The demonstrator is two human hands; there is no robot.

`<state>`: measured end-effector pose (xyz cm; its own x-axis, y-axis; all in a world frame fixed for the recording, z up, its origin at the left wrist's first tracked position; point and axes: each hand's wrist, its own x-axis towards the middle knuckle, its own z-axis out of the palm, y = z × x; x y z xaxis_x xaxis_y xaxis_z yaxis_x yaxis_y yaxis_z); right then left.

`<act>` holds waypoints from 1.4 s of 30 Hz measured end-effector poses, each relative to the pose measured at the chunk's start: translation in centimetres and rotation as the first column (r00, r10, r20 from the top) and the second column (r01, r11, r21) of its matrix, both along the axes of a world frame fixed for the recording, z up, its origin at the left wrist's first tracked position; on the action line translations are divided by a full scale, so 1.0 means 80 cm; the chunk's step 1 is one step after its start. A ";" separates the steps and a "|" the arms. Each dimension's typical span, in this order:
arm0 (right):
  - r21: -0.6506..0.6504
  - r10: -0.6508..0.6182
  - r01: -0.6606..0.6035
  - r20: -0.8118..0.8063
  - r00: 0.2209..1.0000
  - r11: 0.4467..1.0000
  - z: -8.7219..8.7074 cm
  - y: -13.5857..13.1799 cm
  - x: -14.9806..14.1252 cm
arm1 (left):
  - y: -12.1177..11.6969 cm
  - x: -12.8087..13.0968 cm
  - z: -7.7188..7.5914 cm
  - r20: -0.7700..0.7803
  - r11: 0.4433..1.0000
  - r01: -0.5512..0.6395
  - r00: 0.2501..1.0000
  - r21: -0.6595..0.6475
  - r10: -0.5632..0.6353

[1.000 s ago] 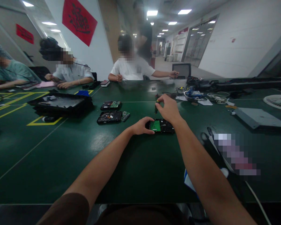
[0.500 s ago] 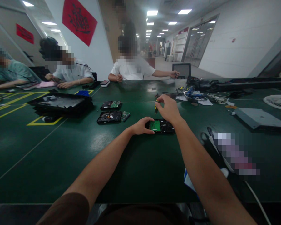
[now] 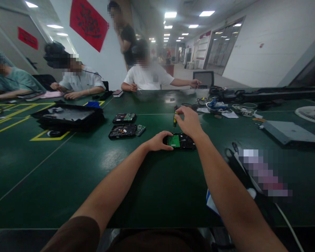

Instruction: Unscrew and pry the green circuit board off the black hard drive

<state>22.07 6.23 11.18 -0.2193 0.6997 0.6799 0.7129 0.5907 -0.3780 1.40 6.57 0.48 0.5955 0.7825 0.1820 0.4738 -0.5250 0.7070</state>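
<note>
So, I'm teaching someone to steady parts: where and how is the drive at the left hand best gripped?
Probably by its near and far edges, coming from the left, like the left hand: the drive lies flat, and this leaves its green board mostly uncovered.

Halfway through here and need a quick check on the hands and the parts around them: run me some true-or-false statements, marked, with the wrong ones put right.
1. The left hand grips the left end of a flat black drive with a green panel. True.
2. The right hand holds white tweezers. False: it holds a slim yellow-and-black tool, apparently a screwdriver.
3. Two other flat black drives lie left of the hands. True.
4. A small green circuit board lies beside one of them. True.
5. The flat grey metal box lies left of both hands. False: it lies to their right.
</note>
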 end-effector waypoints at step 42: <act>0.021 -0.066 0.066 -0.036 0.997 0.998 -0.001 0.002 0.003 | -0.005 0.000 0.007 -0.012 1.000 -0.008 1.000 -0.006 0.008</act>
<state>22.30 6.36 11.09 -0.1487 0.6966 0.7019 0.7370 0.5513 -0.3910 1.39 6.13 1.03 0.5915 0.7881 0.1700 0.4860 -0.5168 0.7048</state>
